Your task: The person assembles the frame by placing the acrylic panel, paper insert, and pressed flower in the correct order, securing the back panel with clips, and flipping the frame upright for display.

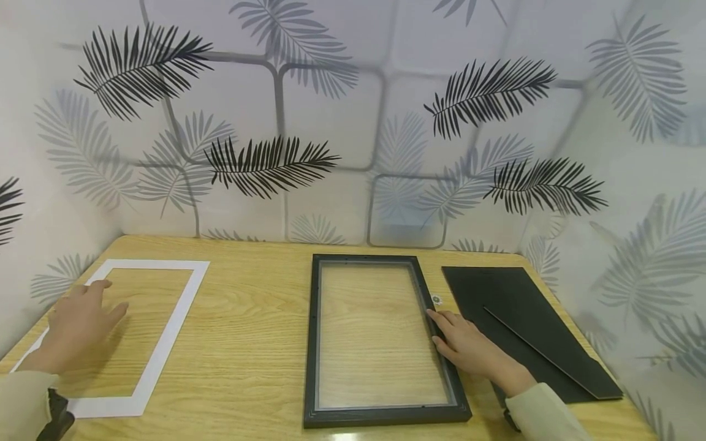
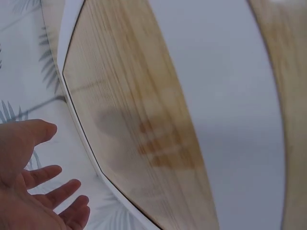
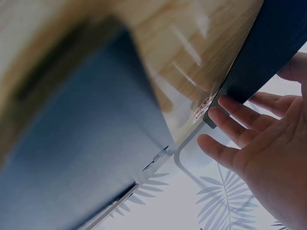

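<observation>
A flat white mat board [image 1: 168, 337] with a rectangular opening lies at the left of the table. Over its left part hovers my left hand [image 1: 79, 321], fingers spread and holding nothing; the left wrist view shows that hand [image 2: 33, 182] apart from the mat board [image 2: 225, 96]. A black picture frame [image 1: 386, 418] with a clear pane lies in the middle. My right hand [image 1: 469, 346] touches the frame's right side with extended fingers. In the right wrist view, those fingertips [image 3: 225, 101] are against the black frame edge [image 3: 264, 52].
To the right lies a black backing board [image 1: 496, 294] with a thin raised stand flap on it. A small round sticker [image 1: 437, 299] shows between frame and board. The wooden table [image 1: 248, 343] meets a leaf-patterned wall [image 1: 342, 122] at the back.
</observation>
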